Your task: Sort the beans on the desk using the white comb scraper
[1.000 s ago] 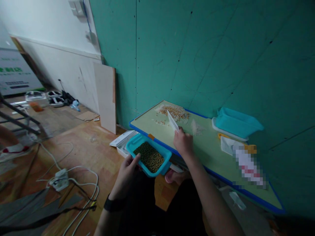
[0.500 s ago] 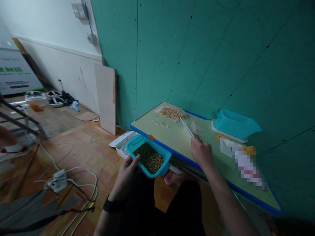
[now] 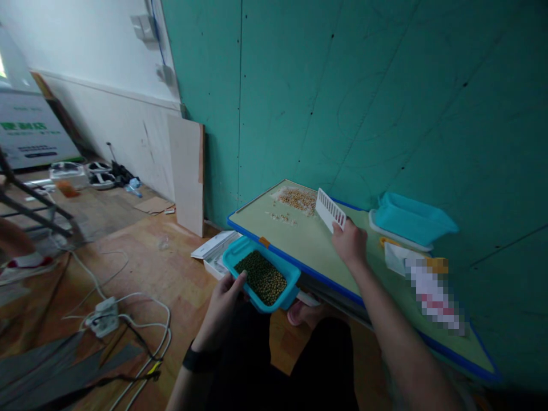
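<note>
My left hand (image 3: 226, 297) grips the near left side of a teal plastic container (image 3: 293, 292), its thumb over the rim. Green beans and yellowish soybeans (image 3: 262, 277) lie inside it. Above the green tabletop (image 3: 306, 242), my right hand (image 3: 351, 244) is closed round one end of a white slotted plastic plate (image 3: 330, 210), whose slotted face shows. Just left of that plate's far end, a pile of soybeans (image 3: 297, 200) mixed with pale grains is spread on the table. A thinner scatter of pale grains (image 3: 280, 218) lies nearer the front edge.
Another teal container (image 3: 415, 216) stands on a white lid-like piece at the table's back right, near a pixelated packet (image 3: 434, 294). An open white box (image 3: 214, 254) sits below the table's left end. White cables and a power strip (image 3: 104, 317) lie on the floor.
My right hand has turned the white slotted plate from nearly edge-on to face-on and raised it slightly. The pale patch behind it is now hidden. The held container stays almost in place.
</note>
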The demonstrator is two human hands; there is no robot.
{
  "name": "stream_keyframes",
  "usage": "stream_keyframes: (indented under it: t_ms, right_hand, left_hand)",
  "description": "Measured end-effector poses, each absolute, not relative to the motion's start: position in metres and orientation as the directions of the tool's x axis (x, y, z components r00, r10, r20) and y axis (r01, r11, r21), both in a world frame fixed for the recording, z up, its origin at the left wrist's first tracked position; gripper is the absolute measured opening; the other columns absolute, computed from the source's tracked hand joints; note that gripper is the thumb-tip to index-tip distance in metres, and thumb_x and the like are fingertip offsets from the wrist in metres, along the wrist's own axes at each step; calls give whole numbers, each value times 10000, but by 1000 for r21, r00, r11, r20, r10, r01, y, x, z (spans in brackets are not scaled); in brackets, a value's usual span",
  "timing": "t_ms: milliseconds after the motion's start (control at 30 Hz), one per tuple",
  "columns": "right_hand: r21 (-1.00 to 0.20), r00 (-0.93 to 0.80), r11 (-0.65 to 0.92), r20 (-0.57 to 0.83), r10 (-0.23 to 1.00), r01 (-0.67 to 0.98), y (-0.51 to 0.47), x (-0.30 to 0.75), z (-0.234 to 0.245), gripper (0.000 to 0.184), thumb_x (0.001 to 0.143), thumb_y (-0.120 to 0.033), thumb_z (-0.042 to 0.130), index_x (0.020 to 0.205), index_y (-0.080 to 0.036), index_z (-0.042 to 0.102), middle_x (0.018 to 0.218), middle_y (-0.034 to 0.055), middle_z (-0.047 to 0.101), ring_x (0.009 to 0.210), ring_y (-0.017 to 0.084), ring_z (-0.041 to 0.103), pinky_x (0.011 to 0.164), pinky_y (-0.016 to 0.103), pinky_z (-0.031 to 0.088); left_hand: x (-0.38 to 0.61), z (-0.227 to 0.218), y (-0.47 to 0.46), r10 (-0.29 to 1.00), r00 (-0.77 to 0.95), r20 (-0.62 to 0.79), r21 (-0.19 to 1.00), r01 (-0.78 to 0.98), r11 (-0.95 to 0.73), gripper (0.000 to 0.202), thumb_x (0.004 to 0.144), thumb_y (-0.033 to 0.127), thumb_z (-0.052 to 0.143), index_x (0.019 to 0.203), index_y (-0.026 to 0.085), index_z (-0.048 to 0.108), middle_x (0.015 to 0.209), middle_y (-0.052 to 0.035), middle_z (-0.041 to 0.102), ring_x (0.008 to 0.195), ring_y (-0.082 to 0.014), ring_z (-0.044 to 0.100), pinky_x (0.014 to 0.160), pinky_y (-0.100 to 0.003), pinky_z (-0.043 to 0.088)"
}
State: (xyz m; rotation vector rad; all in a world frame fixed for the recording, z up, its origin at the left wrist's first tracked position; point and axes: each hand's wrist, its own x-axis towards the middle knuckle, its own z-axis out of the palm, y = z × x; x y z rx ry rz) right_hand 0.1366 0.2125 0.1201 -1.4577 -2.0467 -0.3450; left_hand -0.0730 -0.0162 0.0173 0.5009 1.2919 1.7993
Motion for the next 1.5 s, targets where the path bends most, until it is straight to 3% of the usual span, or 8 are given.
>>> stream_keyframes:
  t_ms: [200,567,900,1200,1333,1500]
  right_hand:
    - [-195,-201,346,524,828,918,230,127,116,244,915,-255,519,980,-94,691,904,187,746,744,240,671,684,313,388]
    - [-299,-215,435,557,802,850,239,130,106,272,884,-333,600,909,-91,723,897,199,753,749,242,674,662,308,399]
    - [-457,-219,494,532,818,740,274,124,106,270,799,-375,689,873,-124,753,851,151,772,780,241,703,684,296,472]
    - [-870,-179,399,361,915,290,322,94,92,314,663,-288,776,890,-73,753,870,127,775,780,219,707,754,325,531]
    - [-923,-194,348,316,929,165,323,92,90,385,617,-358,816,870,-75,749,827,113,765,761,225,705,725,333,537]
    - [-884,-162,423,395,904,202,330,90,90,351,679,-321,781,926,-74,746,931,138,774,861,228,717,790,329,539]
  left_hand:
    - [-71,19,-19,813,-563,-149,919,-381,-96,466,655,562,842,784,148,669,583,26,576,504,-110,512,490,-220,395]
    - [-69,20,-21,802,-573,-170,911,-402,-95,479,639,549,853,824,143,678,599,28,586,523,-114,519,498,-221,405]
    - [-67,20,-21,807,-570,-155,911,-398,-106,409,681,519,834,795,159,678,603,29,577,535,-115,519,499,-221,401]
    - [-69,15,-20,813,-561,-158,913,-396,-95,441,682,538,833,807,148,670,610,21,584,525,-108,516,499,-215,409]
    - [-66,20,-21,806,-570,-160,915,-391,-95,432,685,525,836,809,152,659,596,40,557,513,-92,487,485,-199,378]
    - [-65,19,-21,802,-572,-174,915,-396,-84,441,674,526,843,822,153,659,623,37,572,528,-92,495,495,-198,385]
